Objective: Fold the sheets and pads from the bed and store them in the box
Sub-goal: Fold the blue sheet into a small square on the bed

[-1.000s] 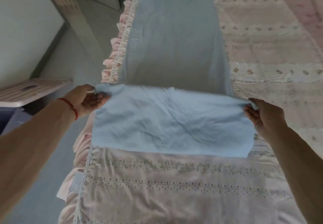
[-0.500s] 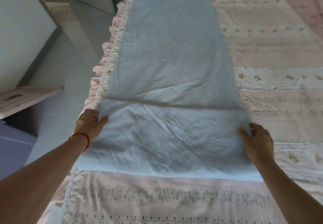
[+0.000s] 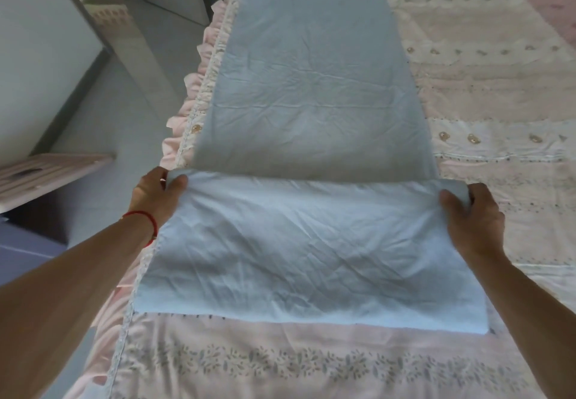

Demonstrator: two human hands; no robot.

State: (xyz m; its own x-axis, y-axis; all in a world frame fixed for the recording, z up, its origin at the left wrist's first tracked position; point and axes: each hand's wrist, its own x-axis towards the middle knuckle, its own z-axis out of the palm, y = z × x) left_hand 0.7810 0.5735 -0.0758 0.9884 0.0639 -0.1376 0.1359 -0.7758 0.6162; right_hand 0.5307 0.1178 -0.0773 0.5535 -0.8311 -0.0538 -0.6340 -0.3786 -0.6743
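Half a sec ago both palms lay flat on the blue sheet (image 3: 311, 242), pressing the last fold down. Now my left hand (image 3: 156, 194) pinches the far left corner of the folded section, thumb on top, and my right hand (image 3: 473, 218) has fingers curled round the far right corner. So a new fold is starting, I'd say. The sheet lies as a long strip along the left side of the bed (image 3: 498, 102), near end stacked in layers, far end flat & unfolded. Lots of strip left; box not in view.
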